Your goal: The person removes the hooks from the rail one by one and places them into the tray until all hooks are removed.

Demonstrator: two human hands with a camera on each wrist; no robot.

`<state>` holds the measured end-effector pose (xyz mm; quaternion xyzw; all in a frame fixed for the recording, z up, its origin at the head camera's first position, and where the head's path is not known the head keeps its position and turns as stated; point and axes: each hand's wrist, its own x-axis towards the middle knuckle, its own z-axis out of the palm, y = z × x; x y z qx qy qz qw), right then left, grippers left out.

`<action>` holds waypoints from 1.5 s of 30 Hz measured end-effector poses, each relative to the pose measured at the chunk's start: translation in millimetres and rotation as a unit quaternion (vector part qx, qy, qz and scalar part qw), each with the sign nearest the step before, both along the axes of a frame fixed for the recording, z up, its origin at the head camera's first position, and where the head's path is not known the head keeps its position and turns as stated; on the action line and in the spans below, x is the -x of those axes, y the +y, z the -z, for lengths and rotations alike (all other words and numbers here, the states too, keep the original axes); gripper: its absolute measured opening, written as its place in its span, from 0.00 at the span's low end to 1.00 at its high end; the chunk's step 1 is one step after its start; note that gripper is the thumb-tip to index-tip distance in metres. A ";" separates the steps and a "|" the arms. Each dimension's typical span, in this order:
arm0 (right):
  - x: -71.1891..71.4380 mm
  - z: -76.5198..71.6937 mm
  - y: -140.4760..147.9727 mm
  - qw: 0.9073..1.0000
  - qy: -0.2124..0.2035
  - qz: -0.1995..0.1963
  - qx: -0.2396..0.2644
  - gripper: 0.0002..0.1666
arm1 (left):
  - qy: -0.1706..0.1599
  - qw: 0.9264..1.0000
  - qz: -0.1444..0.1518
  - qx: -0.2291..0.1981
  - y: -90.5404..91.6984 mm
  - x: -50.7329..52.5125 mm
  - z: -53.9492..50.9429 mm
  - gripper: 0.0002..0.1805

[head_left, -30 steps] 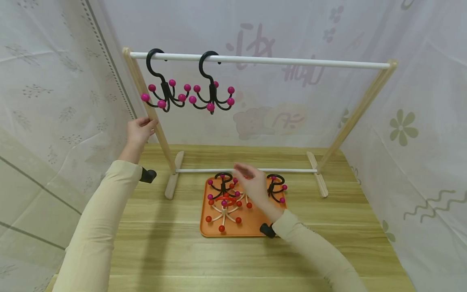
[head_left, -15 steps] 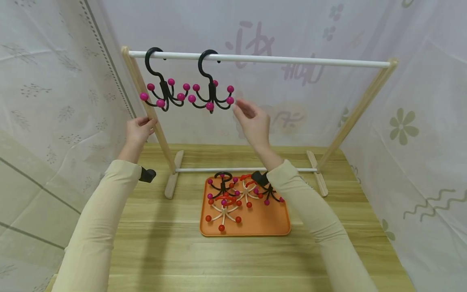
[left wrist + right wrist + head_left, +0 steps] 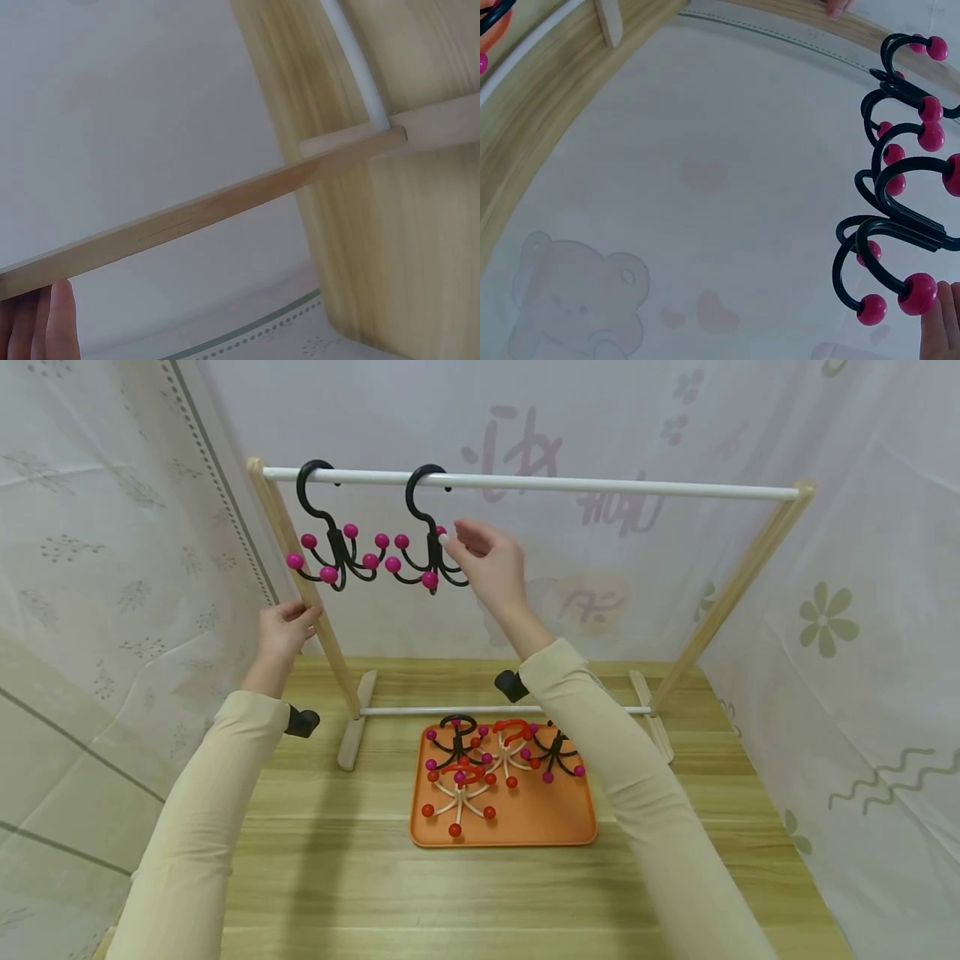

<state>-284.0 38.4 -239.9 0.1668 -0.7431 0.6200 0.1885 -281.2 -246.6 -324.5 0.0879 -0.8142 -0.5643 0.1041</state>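
My left hand [image 3: 285, 631] pinches the left wooden post [image 3: 330, 643] of a rack; in the left wrist view its fingers [image 3: 61, 322] lie against the post [image 3: 187, 217]. Two black hooks with pink balls hang from the rack's white top bar [image 3: 600, 487], one near the left end [image 3: 335, 547], the other [image 3: 432, 556] to its right. My right hand [image 3: 491, 564] is at the right side of that second hook, covering some balls, thumb and fingers slightly apart. In the right wrist view, straight fingers [image 3: 939, 322] are beside a pink ball [image 3: 917, 293]; whether they touch is unclear.
An orange tray [image 3: 536, 822] on the wooden table [image 3: 337, 877] holds several hooks, black with pink balls and cream with red balls. The rack's lower white bar [image 3: 420, 711] runs behind it. The right post [image 3: 731, 602] stands beyond my right arm.
My right hand has risen from above the tray to the second hanging hook, then moved left against its right side. My left hand has stayed at the post.
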 end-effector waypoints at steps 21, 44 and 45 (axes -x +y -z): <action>4.4 -28.6 -30.9 0.990 -0.065 -0.061 -0.108 0.35 | 0.008 1.000 -0.007 -0.013 -0.6 0.8 1.8 0.25; 13.4 -25.0 -18.0 0.999 -0.012 -0.012 -0.052 0.14 | 0.004 1.000 -0.004 -0.005 -0.2 0.1 0.8 0.25; 13.7 -25.7 -16.0 0.999 -0.007 -0.001 -0.053 0.13 | 0.003 1.000 -0.003 -0.005 -0.3 0.0 0.8 0.25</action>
